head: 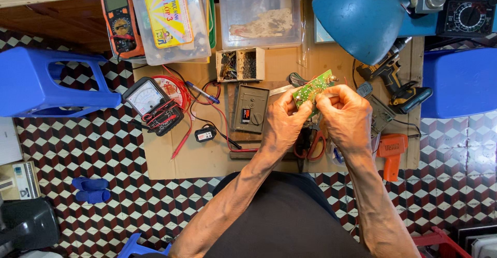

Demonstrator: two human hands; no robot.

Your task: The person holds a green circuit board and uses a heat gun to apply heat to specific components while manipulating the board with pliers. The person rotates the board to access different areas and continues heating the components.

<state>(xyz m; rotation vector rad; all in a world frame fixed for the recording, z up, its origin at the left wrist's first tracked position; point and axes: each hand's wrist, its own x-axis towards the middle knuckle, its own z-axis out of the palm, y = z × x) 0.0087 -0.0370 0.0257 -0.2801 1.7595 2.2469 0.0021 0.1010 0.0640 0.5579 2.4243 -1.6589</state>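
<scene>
Head view, looking straight down. Both hands meet just right of the frame's centre, over a sheet of brown cardboard (207,157) spread on a chequered tile floor (103,149). The left hand (282,123) and the right hand (344,115) are close together, fingertips pinched on a small green circuit board (313,87); the board is held tilted, clear of the cardboard, its upper end pointing toward the upper right. Each hand is closed on one edge of the board, the left on the lower left edge, the right on the lower right.

Directly left of the left hand lies a grey rectangular housing (250,109). Beneath the hands, partly hidden, lie red-handled scissors (310,146). Left of centre sits an analogue meter (150,102) with red and black leads, and at upper left an orange digital multimeter (120,22) leans by clear plastic boxes (259,17). A small open box of parts (239,65) stands above the grey housing. A blue lamp shade (362,14) fills the upper right, with a cordless drill (396,79) below it and an orange tool (392,152) at lower right of the cardboard. A blue plastic stool (46,82) stands at the left.
</scene>
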